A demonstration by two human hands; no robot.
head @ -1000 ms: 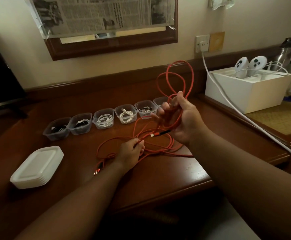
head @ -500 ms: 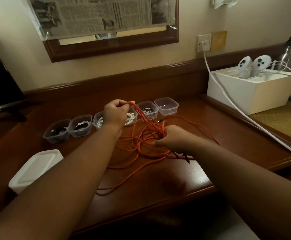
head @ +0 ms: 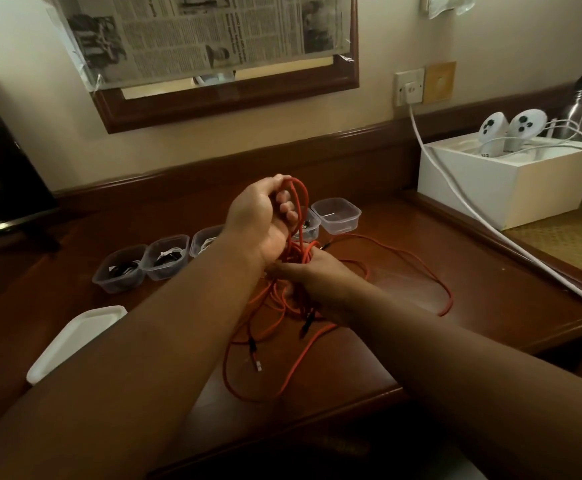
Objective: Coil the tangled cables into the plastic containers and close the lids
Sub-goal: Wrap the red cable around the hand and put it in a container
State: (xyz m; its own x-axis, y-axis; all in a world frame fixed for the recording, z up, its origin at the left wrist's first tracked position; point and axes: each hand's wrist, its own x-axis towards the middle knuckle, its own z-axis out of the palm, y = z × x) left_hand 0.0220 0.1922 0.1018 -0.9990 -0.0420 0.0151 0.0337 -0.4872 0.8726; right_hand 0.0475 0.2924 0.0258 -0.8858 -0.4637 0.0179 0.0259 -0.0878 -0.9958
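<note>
Left hand raised, fist curled shut – right hand just below, fingers closed, forearms converging.

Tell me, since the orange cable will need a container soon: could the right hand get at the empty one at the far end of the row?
Probably yes. The empty container stands open just beyond the right hand, nothing between them. But that hand is full of orange cable, so it must let go first.

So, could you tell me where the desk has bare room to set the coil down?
Bare wood lies between the orange cable and the white box, and between the lid stack and the container row. The middle, under both hands, is crowded with cable loops.
</note>
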